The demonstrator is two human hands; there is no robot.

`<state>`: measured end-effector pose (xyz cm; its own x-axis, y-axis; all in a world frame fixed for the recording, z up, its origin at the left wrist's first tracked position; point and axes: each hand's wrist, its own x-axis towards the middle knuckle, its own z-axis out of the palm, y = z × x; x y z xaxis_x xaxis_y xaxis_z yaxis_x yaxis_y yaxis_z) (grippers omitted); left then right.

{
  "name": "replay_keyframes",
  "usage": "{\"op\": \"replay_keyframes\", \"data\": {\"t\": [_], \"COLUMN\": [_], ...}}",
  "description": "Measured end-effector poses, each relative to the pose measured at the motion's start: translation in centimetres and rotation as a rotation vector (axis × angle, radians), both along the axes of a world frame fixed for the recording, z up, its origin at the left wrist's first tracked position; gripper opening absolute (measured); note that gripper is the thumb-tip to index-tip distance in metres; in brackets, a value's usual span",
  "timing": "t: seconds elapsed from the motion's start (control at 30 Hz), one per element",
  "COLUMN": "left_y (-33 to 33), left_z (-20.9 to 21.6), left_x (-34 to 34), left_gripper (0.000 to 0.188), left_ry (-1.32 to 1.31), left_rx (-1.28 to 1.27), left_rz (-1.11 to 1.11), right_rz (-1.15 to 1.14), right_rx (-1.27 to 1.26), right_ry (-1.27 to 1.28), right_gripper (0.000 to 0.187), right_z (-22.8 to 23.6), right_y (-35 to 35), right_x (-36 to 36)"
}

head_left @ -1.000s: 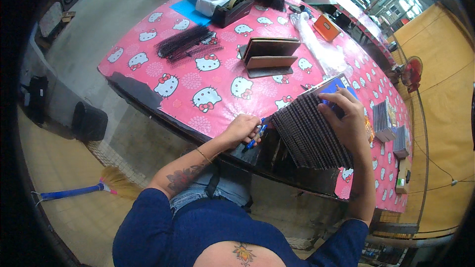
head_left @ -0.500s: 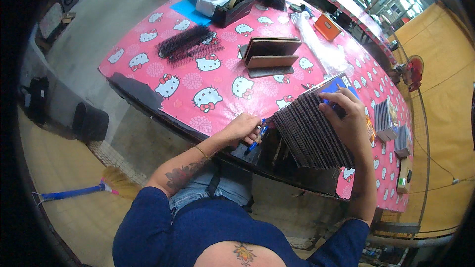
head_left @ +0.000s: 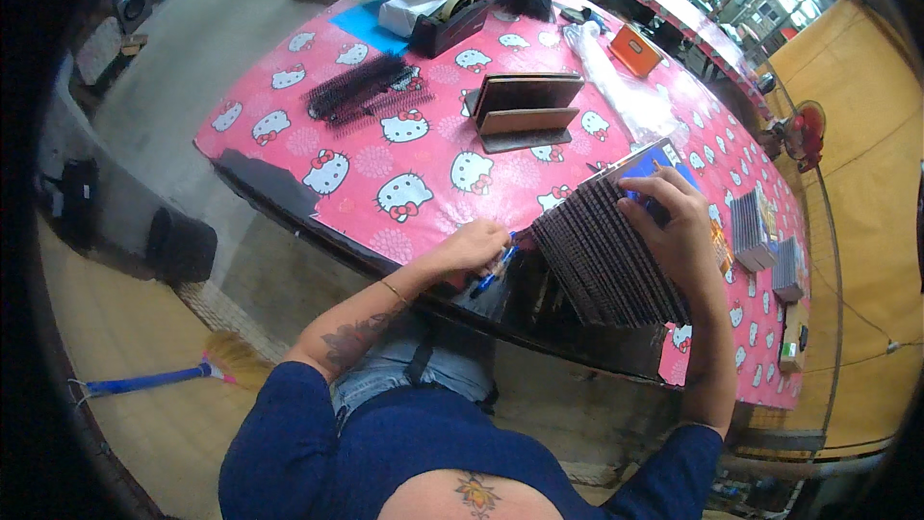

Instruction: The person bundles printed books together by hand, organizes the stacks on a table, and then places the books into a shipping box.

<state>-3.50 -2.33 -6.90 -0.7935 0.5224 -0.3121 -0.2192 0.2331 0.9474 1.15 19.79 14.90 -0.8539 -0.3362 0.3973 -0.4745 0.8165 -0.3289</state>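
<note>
At the table's near edge stands a leaning stack of wire-bound notebooks [head_left: 606, 260], their dark spiral spines turned toward me and a blue cover showing at the far side. My left hand [head_left: 478, 247] is closed around blue-handled pliers [head_left: 494, 274], whose tip meets the left corner of the stack; the jaws are too small to make out. Curled over the stack's upper right part, my right hand [head_left: 674, 217] grips the notebooks with bent fingers and thumb. Its outer fingertips are partly hidden.
Beyond the stack are a brown stand [head_left: 527, 113], black binding wires [head_left: 361, 91], a tape dispenser [head_left: 450, 27], clear plastic wrap [head_left: 616, 87] and an orange box [head_left: 635, 50]. More notebook stacks [head_left: 751, 231] stand at right. A broom [head_left: 154, 378] lies at left.
My left hand turns slightly around the pliers, and their handles shift a little down and left. The right hand stays on the stack. The view moves only slightly.
</note>
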Motion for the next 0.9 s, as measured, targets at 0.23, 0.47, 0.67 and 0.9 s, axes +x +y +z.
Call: {"op": "replay_keyframes", "data": {"t": [0.23,0.47,0.67,0.9], "left_y": [0.3,0.4,2.0,-0.4], "left_z": [-0.3,-1.1,1.8,0.9], "left_x": [0.4,-0.1,3.2,-1.3], "left_gripper": [0.026,0.029,0.033,0.03], "left_ry": [-0.397,-0.357,1.088,-0.053], "left_rx": [0.246,0.225,-0.581,-0.147], "left_rz": [0.061,0.052,0.106,-0.179], "right_rz": [0.005,0.022,0.008,0.003], "right_rx": [-0.014,-0.011,0.003,-0.004], "right_ry": [-0.007,0.016,0.005,-0.002], "right_gripper": [0.021,0.021,0.021,0.02], "right_z": [-0.2,-0.2,-0.2,0.0], "right_y": [0.4,0.4,0.5,0.5], "right_x": [0.0,-0.1,0.0,0.1]}}
